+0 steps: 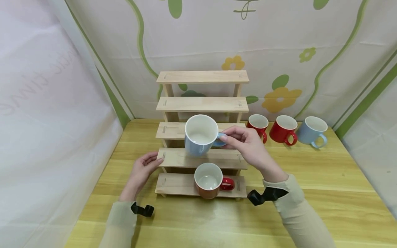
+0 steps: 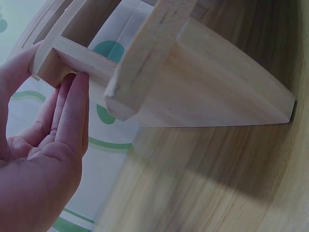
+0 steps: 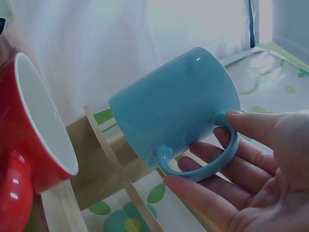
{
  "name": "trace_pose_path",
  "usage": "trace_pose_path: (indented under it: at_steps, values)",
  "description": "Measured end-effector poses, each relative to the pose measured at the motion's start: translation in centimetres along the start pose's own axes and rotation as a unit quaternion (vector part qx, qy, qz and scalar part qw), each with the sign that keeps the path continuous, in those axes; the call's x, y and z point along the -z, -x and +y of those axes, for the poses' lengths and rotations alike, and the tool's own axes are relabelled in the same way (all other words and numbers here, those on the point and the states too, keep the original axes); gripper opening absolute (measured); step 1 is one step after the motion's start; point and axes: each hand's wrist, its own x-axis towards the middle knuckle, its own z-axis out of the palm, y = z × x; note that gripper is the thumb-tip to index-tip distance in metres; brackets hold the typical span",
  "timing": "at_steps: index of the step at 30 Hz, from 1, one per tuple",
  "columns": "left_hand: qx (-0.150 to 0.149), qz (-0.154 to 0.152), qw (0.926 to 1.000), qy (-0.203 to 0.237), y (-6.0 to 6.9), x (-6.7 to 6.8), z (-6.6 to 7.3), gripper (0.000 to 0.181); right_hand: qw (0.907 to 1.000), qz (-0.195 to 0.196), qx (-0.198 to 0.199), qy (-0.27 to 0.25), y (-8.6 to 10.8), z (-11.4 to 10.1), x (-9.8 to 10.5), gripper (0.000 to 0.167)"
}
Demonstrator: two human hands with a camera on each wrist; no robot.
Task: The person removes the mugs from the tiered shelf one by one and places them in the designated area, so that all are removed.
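My right hand (image 1: 249, 148) grips the handle of a light blue mug (image 3: 176, 104). In the head view this mug (image 1: 198, 146) appears over the middle steps of a stepped wooden rack (image 1: 201, 76); whether its base touches a step cannot be told. With thumb on top and fingers underneath, my left hand (image 1: 144, 172) pinches the left end of the rack's second step from the bottom. On the lowest step stands a red mug (image 1: 208, 193), white inside, its handle to the right. The left wrist view shows the left hand (image 2: 53, 130) at the rack's side.
Right of the rack, two red mugs (image 1: 256, 121) (image 1: 280, 132) and another light blue mug (image 1: 310, 132) stand in a row at the back of the wooden table (image 1: 310, 193). A white cloth backdrop (image 1: 198, 41) with printed flowers hangs close behind.
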Motion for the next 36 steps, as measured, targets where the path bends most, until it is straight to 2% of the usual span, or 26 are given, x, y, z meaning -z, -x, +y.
trace_pose_path:
  at_steps: [12,25,30,36]
  values:
    - [0.003,0.005,1.0,-0.006,0.0,0.0,0.0,0.048,0.9994,0.025,0.013,0.022,1.1,0.1,2.2,0.015]
    - [0.004,0.003,1.0,0.0,0.0,-0.1,-0.1,0.049,0.9967,0.074,0.015,0.03,3.1,-0.1,5.2,0.015]
    - [0.002,0.001,1.0,0.001,0.0,-0.1,-0.1,0.049,0.9969,0.075,0.02,0.016,3.7,-0.1,6.3,0.014]
    - [0.0,0.001,1.0,0.005,0.0,-0.1,0.0,0.048,0.9962,0.077,0.031,0.024,4.5,-0.2,7.5,0.014]
